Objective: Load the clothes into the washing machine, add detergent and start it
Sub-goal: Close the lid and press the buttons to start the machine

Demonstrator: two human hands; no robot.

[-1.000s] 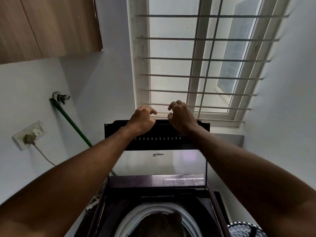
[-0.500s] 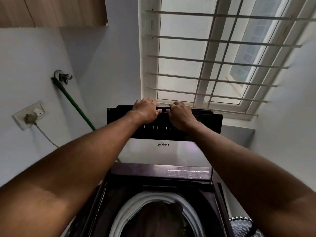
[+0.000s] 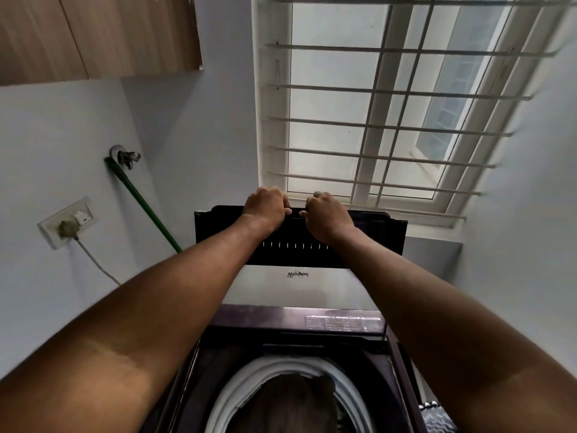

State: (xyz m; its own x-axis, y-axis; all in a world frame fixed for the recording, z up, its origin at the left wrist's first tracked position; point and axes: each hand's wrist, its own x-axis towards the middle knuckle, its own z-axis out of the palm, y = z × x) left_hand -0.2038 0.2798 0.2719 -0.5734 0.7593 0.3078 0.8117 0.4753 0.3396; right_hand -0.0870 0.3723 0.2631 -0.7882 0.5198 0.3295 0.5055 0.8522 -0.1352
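A dark top-loading washing machine (image 3: 296, 320) stands below me with its lid (image 3: 368, 242) raised upright against the window sill. My left hand (image 3: 265, 206) and my right hand (image 3: 326, 214) both grip the lid's top edge, fingers curled over it, close together near the middle. Below, the white drum rim (image 3: 249, 379) is open, and brownish clothes (image 3: 287, 404) lie inside the drum.
A barred window (image 3: 374, 120) is right behind the lid. On the left wall are a tap with a green hose (image 3: 140, 198) and a socket with a plug (image 3: 67, 226). A wooden cabinet (image 3: 93, 32) hangs above. A black-and-white patterned item (image 3: 434, 417) shows at bottom right.
My hands have closed over the lid's top edge and come nearer each other. The view has tilted, so more of the drum and clothes shows.
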